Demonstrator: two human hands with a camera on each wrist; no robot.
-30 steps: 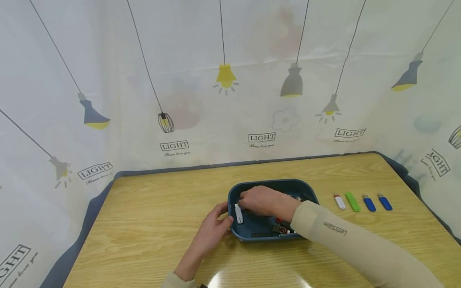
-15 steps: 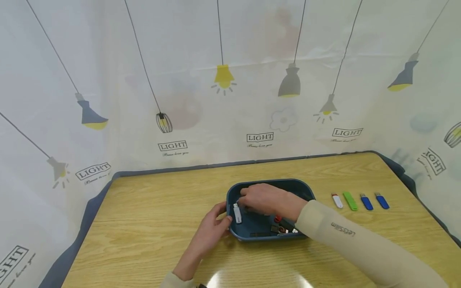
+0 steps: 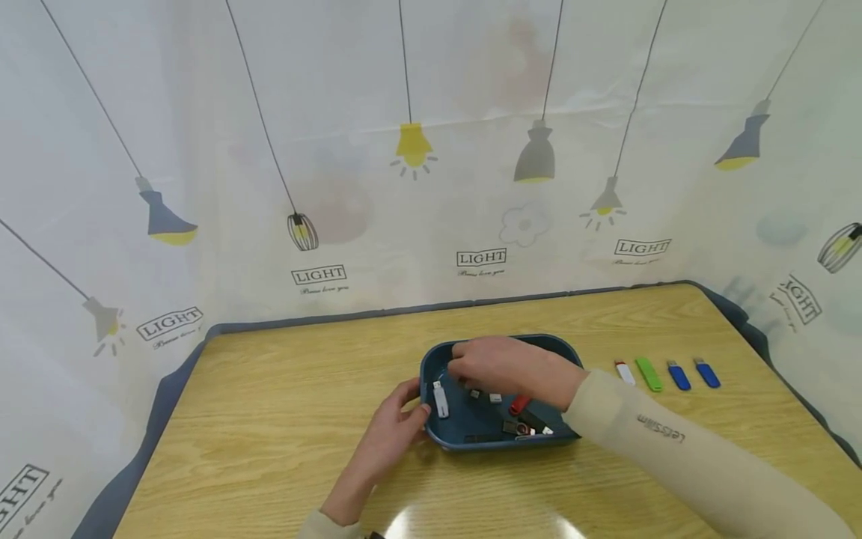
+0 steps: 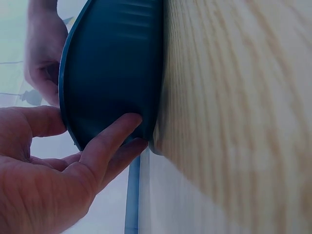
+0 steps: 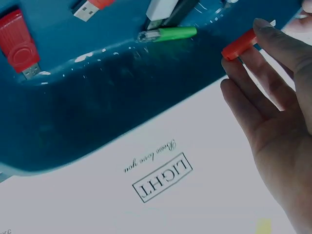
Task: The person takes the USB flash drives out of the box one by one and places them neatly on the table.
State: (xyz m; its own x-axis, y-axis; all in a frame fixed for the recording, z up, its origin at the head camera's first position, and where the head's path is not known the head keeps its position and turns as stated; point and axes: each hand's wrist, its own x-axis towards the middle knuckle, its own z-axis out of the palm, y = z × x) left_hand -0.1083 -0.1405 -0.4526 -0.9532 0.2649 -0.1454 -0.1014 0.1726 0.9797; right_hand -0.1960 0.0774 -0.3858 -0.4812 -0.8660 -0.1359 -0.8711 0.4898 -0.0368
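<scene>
A dark blue plastic bin [image 3: 501, 447] stands on the table with several USB sticks in it. My left hand [image 3: 390, 427] holds its left end, thumb at the rim and fingers against the outer wall [image 4: 112, 63] in the left wrist view. Over the bin's far left part, my right hand [image 3: 494, 359] pinches a red USB stick [image 5: 240, 46] between thumb and fingertips. A white USB stick [image 3: 441, 400] lies at the bin's left end. In the right wrist view, a green USB stick [image 5: 178, 32] and a wide red one [image 5: 19, 41] lie inside.
Right of the bin, a white-and-red USB stick [image 3: 625, 372], a green one [image 3: 649, 374] and two blue ones, the nearer [image 3: 679, 376] and the farther [image 3: 707, 373], lie in a row on the wooden table [image 3: 289, 404]. A lamp-print curtain [image 3: 377, 187] hangs behind.
My right hand has lifted slightly, uncovering more sticks on the bin's floor beneath it. My left hand stays on the bin's end. The head view has shifted a little.
</scene>
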